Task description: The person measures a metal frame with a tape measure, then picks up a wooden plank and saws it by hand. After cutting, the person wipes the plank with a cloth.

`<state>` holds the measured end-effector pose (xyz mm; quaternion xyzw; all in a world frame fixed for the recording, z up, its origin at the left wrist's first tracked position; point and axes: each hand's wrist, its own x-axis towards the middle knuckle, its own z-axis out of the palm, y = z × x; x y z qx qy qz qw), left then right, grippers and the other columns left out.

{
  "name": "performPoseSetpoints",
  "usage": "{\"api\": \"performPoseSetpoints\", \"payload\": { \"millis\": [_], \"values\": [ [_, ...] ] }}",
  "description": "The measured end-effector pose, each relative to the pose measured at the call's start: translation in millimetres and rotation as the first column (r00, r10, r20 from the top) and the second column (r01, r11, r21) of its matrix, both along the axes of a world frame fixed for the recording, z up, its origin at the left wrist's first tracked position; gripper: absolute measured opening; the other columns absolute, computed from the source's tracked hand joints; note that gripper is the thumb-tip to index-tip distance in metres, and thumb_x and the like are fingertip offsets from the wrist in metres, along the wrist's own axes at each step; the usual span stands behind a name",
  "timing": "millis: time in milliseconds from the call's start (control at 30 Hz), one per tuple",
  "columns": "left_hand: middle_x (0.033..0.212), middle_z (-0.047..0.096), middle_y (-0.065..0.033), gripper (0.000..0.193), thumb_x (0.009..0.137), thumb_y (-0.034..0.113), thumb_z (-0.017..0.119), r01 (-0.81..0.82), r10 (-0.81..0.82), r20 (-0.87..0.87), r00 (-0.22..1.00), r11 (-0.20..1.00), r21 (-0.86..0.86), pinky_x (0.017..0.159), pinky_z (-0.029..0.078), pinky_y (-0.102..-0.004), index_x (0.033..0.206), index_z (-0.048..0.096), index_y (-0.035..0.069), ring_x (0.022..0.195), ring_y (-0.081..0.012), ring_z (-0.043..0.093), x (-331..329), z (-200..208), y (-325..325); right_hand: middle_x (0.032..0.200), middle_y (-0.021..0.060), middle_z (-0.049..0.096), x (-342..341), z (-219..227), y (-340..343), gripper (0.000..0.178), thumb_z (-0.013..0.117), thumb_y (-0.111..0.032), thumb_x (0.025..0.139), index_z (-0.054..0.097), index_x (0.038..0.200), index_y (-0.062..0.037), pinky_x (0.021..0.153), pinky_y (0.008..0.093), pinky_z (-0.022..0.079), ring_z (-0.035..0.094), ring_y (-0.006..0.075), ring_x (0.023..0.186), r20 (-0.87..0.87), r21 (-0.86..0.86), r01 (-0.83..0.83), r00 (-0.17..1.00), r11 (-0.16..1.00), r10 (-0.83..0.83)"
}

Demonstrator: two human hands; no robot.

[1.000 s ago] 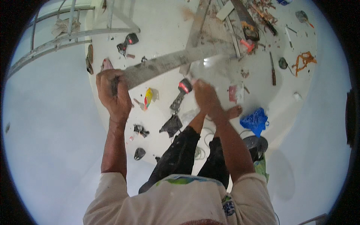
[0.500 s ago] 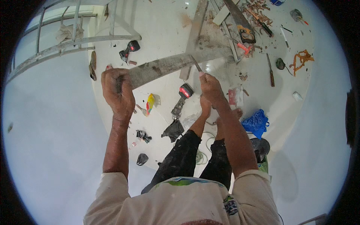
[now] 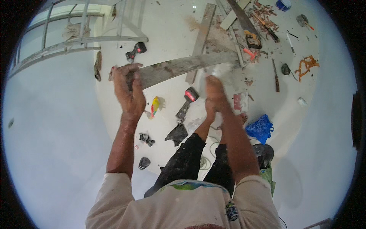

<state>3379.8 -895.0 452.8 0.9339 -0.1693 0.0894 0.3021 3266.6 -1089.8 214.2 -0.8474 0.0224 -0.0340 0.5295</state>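
Observation:
A long, grey, weathered wooden board (image 3: 171, 68) is held up in front of me, its far right end over the dusty patch of floor. My left hand (image 3: 129, 89) is closed around the board's left end, thumb on the near side. Just below the board's near edge, around its middle, is my right hand (image 3: 215, 91), closed like a fist and smeared by motion. The thin pointed tool in it is lost in blur now; the earlier frame shows it plainly against the board's edge.
Another plank (image 3: 202, 38), a handsaw (image 3: 249, 34) and wood scraps (image 3: 265, 15) lie ahead. A cordless drill (image 3: 136, 51) sits near a metal ladder-like frame (image 3: 82, 42). Another cordless tool (image 3: 187, 101) lies by my feet. Rightward are a chisel-like tool (image 3: 276, 76) and blue bag (image 3: 260, 129).
My right hand has gone from sharp to blurred, with its tool no longer distinct at the board's edge. My left hand and the board's left end have shifted slightly right in view.

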Motion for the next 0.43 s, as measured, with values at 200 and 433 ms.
{"api": "performPoseSetpoints", "payload": {
  "millis": [200,433],
  "values": [
    [0.127,0.053,-0.0158,0.037,0.111,0.020,0.046,-0.333,0.261,-0.208,0.943,0.778,-0.532,0.109,0.045,-0.0417,0.140,0.049,-0.004,0.117,-0.0243,0.059,-12.3,-2.8,-19.9,0.094,0.0205,0.067,8.4,161.3,11.7,0.020,0.053,-0.017,0.104,0.060,0.113,-0.0009,0.074,0.0542,0.056,0.071,0.0396,0.090,-0.283,0.150,-0.291,0.903,0.945,0.323],
    [0.127,0.048,-0.0103,0.034,0.108,0.022,0.052,-0.327,0.272,-0.182,0.945,0.831,-0.450,0.114,0.033,-0.0395,0.135,0.048,0.002,0.121,-0.0186,0.046,-7.3,2.5,-29.4,0.110,0.0300,0.069,16.4,76.6,8.7,0.041,0.049,-0.042,0.110,0.062,0.124,-0.0056,0.093,0.0568,0.052,0.071,0.0428,0.104,-0.355,0.076,-0.221,0.905,0.972,0.234]
  ]
}}
